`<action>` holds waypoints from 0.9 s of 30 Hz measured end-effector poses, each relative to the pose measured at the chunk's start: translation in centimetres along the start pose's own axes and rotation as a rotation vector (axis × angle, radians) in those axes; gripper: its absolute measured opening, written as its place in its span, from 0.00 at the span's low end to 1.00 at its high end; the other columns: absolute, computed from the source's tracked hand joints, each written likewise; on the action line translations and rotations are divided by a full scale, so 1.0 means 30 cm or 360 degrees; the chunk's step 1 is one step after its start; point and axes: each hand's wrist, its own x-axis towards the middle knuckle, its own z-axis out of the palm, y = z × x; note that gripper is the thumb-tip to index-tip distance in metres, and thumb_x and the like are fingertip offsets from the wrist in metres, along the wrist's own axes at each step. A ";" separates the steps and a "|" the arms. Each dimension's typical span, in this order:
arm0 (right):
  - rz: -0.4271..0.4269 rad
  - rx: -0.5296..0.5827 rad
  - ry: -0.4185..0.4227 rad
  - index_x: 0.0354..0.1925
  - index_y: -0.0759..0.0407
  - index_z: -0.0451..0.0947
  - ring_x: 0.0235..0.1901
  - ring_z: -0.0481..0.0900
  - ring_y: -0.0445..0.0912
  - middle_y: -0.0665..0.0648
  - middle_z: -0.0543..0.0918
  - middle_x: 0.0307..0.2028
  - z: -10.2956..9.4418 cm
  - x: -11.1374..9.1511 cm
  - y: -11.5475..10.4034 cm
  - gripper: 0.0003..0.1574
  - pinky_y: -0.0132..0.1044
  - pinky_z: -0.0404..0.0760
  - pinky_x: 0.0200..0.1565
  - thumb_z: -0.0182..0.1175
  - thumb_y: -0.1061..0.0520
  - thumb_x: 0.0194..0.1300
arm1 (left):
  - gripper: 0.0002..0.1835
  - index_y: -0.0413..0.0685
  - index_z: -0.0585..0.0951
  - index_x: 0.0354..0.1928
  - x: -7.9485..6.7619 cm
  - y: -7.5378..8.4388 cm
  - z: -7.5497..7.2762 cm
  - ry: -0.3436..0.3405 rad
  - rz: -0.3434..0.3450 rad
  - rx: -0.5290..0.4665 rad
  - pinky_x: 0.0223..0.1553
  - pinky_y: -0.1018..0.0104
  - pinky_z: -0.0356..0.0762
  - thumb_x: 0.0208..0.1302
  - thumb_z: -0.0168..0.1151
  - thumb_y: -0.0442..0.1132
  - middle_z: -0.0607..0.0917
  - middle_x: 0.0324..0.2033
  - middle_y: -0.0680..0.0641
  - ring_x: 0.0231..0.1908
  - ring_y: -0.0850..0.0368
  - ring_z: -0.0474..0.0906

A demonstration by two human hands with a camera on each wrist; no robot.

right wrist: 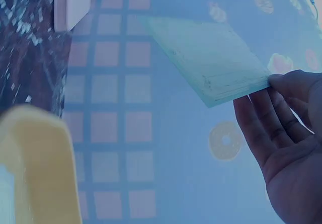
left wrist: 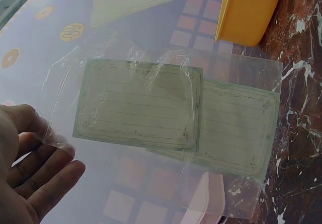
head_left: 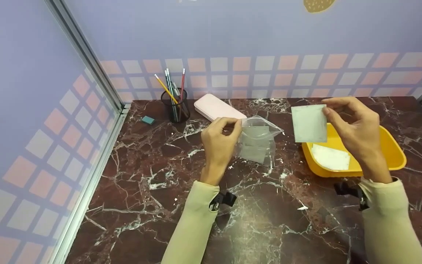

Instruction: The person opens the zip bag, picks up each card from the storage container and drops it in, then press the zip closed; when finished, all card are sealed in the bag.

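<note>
My left hand [head_left: 218, 143] pinches a clear plastic bag [head_left: 269, 128] by its edge, and the bag hangs over the table. Two lined paper cards with ornate green borders show inside it in the left wrist view, the nearer card [left wrist: 138, 103] partly overlapping the other card [left wrist: 236, 128]. Between thumb and fingers, my right hand [head_left: 359, 126] holds up a pale green paper card [head_left: 309, 124] by one edge. That card is to the right of the bag and above the left side of a yellow tray [head_left: 392, 157]. White paper cards [head_left: 331, 157] lie inside the tray.
At the back, a black mesh cup [head_left: 176, 110] holds several pencils and pens. A small teal block [head_left: 147, 120] lies left of it, and a pink case [head_left: 218, 106] to its right. A patterned wall [head_left: 233, 36] stands behind the dark marbled table [head_left: 255, 220].
</note>
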 end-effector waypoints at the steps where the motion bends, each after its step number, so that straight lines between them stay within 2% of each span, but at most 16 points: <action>1: -0.0005 0.0030 0.0020 0.48 0.77 0.85 0.35 0.86 0.42 0.56 0.89 0.41 0.011 0.001 -0.010 0.10 0.27 0.86 0.42 0.66 0.75 0.67 | 0.03 0.39 0.90 0.32 0.000 0.000 -0.001 0.0001 -0.0003 -0.0001 0.37 0.70 0.86 0.61 0.76 0.30 0.90 0.30 0.46 0.30 0.54 0.87; 3: 0.0008 0.0105 0.0079 0.46 0.78 0.84 0.35 0.86 0.44 0.58 0.89 0.41 0.032 0.003 -0.028 0.09 0.28 0.86 0.41 0.66 0.75 0.67 | 0.03 0.39 0.90 0.32 0.000 -0.001 -0.002 0.0000 -0.0004 0.0002 0.38 0.70 0.86 0.61 0.77 0.30 0.90 0.30 0.46 0.30 0.54 0.87; 10: 0.0051 0.0552 0.0300 0.44 0.81 0.82 0.32 0.85 0.47 0.63 0.88 0.38 0.090 0.004 -0.056 0.10 0.30 0.86 0.40 0.67 0.76 0.64 | 0.03 0.39 0.90 0.32 0.002 -0.001 -0.001 0.0001 0.0006 0.0001 0.39 0.69 0.86 0.61 0.76 0.29 0.90 0.30 0.46 0.31 0.54 0.87; 12: 0.0043 0.0605 0.0357 0.43 0.81 0.82 0.30 0.85 0.47 0.63 0.88 0.37 0.103 0.000 -0.062 0.10 0.31 0.86 0.39 0.67 0.76 0.63 | 0.03 0.40 0.90 0.32 -0.001 -0.002 0.000 -0.0001 0.0009 0.0000 0.38 0.69 0.86 0.61 0.76 0.30 0.90 0.30 0.46 0.31 0.54 0.87; 18: 0.0031 0.0698 0.0485 0.42 0.82 0.81 0.30 0.84 0.47 0.65 0.87 0.34 0.128 -0.022 -0.074 0.10 0.31 0.85 0.38 0.68 0.76 0.62 | 0.02 0.40 0.90 0.32 -0.013 -0.001 0.007 -0.0017 -0.0001 0.0007 0.38 0.69 0.85 0.61 0.76 0.30 0.90 0.30 0.47 0.31 0.55 0.87; 27: -0.0004 0.0658 0.0480 0.42 0.80 0.81 0.32 0.84 0.48 0.63 0.87 0.38 0.194 -0.037 -0.096 0.09 0.32 0.85 0.40 0.68 0.77 0.62 | 0.03 0.40 0.90 0.33 -0.008 -0.001 0.006 -0.0041 -0.0004 0.0034 0.40 0.69 0.86 0.62 0.76 0.31 0.91 0.31 0.47 0.32 0.54 0.88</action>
